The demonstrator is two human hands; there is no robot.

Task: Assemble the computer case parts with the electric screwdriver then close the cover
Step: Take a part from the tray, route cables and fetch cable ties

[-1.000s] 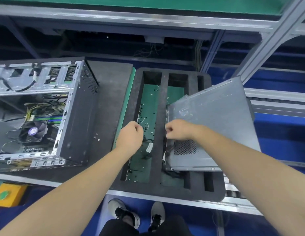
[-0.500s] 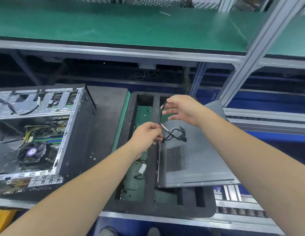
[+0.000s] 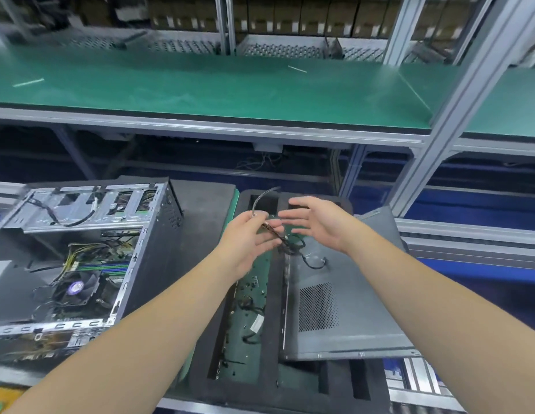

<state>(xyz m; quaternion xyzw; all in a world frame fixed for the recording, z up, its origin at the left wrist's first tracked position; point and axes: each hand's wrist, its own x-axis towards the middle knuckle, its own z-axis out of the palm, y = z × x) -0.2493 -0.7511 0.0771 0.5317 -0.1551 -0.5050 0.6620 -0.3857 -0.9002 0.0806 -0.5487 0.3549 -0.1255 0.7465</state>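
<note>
The open computer case [image 3: 81,264] lies on its side at the left, its fan and wiring exposed. A grey side cover [image 3: 349,294] rests flat over the right part of the black foam tray [image 3: 260,389]. My left hand [image 3: 248,237] pinches a black cable [image 3: 290,246] between thumb and fingers above the tray. The cable loops up to the back and trails down onto the cover. My right hand [image 3: 317,222] hovers just right of the cable with its fingers spread and holds nothing. No electric screwdriver is in view.
Small screws and loose cables lie in the tray's green-floored slot [image 3: 248,318]. A green shelf [image 3: 200,88] spans the back above the bench, held by aluminium posts [image 3: 439,138]. A dark mat [image 3: 206,210] lies between case and tray.
My right hand has let go of the cable and opened. My left hand has risen with the cable in its pinch. The view has tilted upward.
</note>
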